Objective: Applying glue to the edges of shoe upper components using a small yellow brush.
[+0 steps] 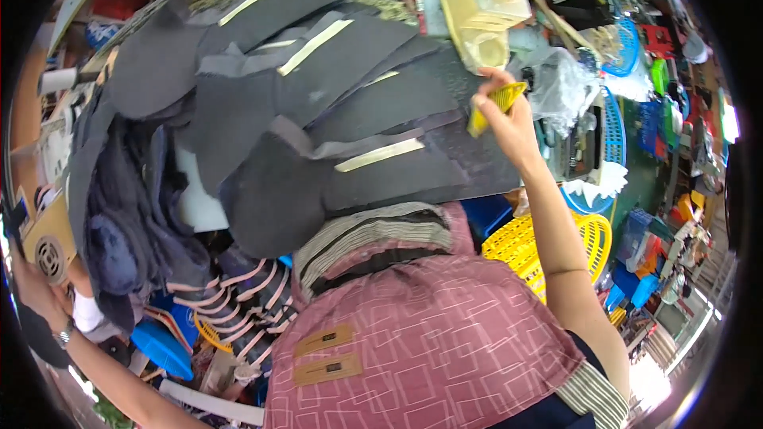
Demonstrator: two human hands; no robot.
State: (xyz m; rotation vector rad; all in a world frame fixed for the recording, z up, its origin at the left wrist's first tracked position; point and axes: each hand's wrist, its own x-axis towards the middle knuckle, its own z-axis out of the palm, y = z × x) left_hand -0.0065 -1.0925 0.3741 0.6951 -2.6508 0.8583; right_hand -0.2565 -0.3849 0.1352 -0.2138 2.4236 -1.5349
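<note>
Right hand (513,121), 2 o'clock: pinching yellow tool (510,94) | left hand (38,294), 8 o'clock: grip unclear | dark pieces (389,178) fanned, probably exposing pale strips (380,156)

A: Right hand (510,129)?
B: Yellow wedge-shaped piece (502,100), ridged or slotted face, pinched between thumb and fingers. Tilted: broad end up-right, narrow end down-left.
A: Left hand (44,295)?
B: Dark rounded flat piece (38,343) just beside it, far left edge of view. Looks matte, partly covered by the wrist. Can't tell if it's gripped; detail too distorted there.
</note>
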